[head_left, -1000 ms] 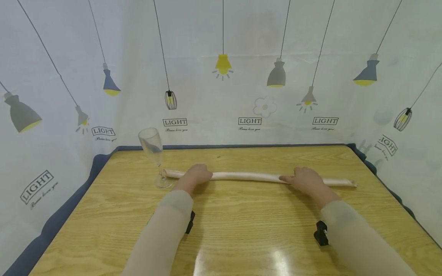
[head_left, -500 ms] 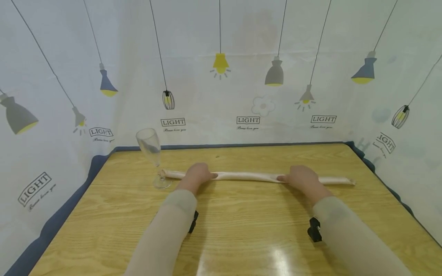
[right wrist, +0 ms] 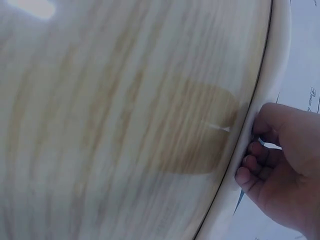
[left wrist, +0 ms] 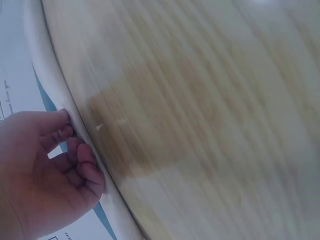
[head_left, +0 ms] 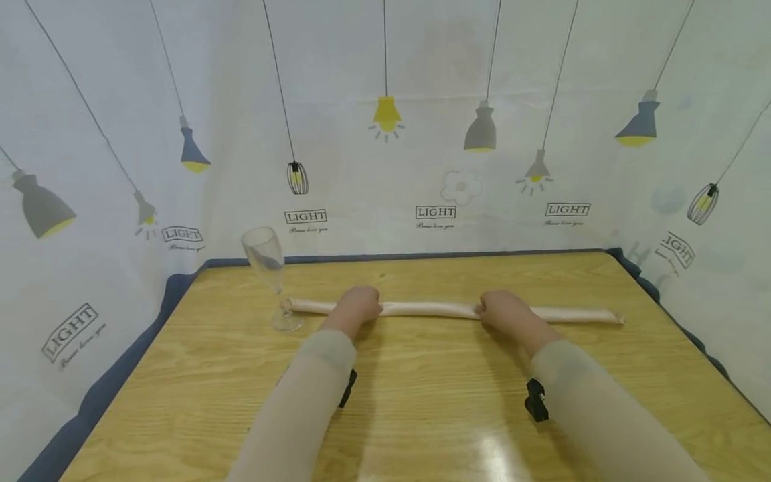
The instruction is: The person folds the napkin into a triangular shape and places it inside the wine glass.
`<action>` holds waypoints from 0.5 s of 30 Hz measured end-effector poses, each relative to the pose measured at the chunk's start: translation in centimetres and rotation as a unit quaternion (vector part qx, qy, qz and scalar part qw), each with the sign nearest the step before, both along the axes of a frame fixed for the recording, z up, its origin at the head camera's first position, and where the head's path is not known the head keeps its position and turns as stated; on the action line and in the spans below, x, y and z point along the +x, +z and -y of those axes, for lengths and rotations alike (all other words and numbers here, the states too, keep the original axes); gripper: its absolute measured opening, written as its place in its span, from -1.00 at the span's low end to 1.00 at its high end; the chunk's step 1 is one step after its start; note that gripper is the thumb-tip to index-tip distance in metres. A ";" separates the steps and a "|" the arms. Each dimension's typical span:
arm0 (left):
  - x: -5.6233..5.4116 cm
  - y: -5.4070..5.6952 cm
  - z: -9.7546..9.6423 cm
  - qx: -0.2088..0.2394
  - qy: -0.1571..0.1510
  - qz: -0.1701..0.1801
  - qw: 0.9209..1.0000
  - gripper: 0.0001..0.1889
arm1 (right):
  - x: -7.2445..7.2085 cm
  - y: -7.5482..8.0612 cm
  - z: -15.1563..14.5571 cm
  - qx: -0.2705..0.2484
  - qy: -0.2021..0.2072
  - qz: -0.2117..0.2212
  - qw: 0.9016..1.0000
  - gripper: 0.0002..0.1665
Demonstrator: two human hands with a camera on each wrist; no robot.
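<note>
A long, thin roll of pale cream satin cloth (head_left: 430, 309) lies crosswise on the wooden table. My left hand (head_left: 357, 309) pinches it left of centre; in the left wrist view, thumb and curled fingertips (left wrist: 86, 152) meet at the cloth. Right of centre, my right hand (head_left: 507, 313) pinches the same roll, its fingers (right wrist: 252, 172) bent against it in the right wrist view. Both ends of the roll stick out beyond the hands. At its left end stands a clear champagne flute (head_left: 265, 258), upright, its foot beside the cloth's tip.
The wooden table (head_left: 434, 388) reaches back to a white curtain (head_left: 361, 67) printed with hanging lamps, which also runs along both sides. A dark blue border (head_left: 421, 254) follows the table's back edge. Small black devices (head_left: 536, 400) sit at both wrists.
Both hands have moved inward along the roll, closer to each other, so more cloth shows outside each hand. The flute stays where it was; the view has shifted slightly.
</note>
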State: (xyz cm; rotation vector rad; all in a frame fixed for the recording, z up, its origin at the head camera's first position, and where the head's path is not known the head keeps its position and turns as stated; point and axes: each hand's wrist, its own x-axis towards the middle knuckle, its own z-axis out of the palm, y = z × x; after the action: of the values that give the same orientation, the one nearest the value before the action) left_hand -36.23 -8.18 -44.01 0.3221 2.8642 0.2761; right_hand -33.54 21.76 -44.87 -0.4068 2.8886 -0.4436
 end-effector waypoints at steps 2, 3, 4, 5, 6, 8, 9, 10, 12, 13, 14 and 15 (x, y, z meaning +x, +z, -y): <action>0.1 0.1 0.0 0.011 0.001 0.008 1.000 -0.61 | -0.1 0.0 -0.1 -0.006 0.000 0.006 1.000 -0.66; 0.2 0.1 0.0 0.016 0.002 0.013 1.000 -0.59 | -0.1 -0.1 -0.3 -0.010 0.009 -0.002 1.000 -0.66; 0.3 0.2 0.0 0.019 0.004 0.017 1.000 -0.58 | -0.1 -0.1 -0.4 -0.013 0.012 -0.001 1.000 -0.66; 0.4 0.2 0.0 0.025 0.008 0.023 0.999 -0.56 | -0.1 0.0 -0.5 -0.018 0.013 0.000 1.000 -0.67; 0.6 0.3 0.1 0.032 0.013 0.030 0.999 -0.55 | 0.0 0.0 -0.6 -0.021 0.016 0.001 1.000 -0.68; 0.9 0.4 0.1 0.048 0.026 0.045 0.997 -0.51 | 0.2 0.1 -0.6 -0.029 0.009 0.008 0.999 -0.71; 1.0 0.4 0.1 0.052 0.029 0.050 0.997 -0.48 | 0.2 0.1 -0.6 -0.033 0.005 0.011 0.999 -0.70; 1.1 0.5 0.1 0.058 0.035 0.055 0.996 -0.44 | 0.3 0.2 -0.5 -0.036 -0.009 0.024 0.999 -0.66; 1.2 0.5 0.0 0.064 0.041 0.057 0.996 -0.35 | 0.5 0.3 -0.4 -0.039 -0.020 0.032 0.998 -0.51; 1.1 0.4 -0.1 0.064 0.042 0.056 0.995 -0.31 | 0.6 0.3 -0.3 -0.041 -0.028 0.036 0.998 -0.42; 1.1 0.4 -0.1 0.065 0.045 0.054 0.995 -0.28 | 0.7 0.4 -0.2 -0.043 -0.035 0.040 0.998 -0.34; 1.0 0.4 -0.2 0.066 0.047 0.051 0.995 -0.26 | 0.7 0.4 -0.2 -0.044 -0.041 0.043 0.997 -0.29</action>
State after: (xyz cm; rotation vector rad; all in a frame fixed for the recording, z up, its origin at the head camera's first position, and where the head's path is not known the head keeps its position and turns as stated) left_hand -35.19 -8.01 -43.63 0.1907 2.7701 0.4870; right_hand -32.85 21.93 -44.48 -0.2761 2.8167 -0.5871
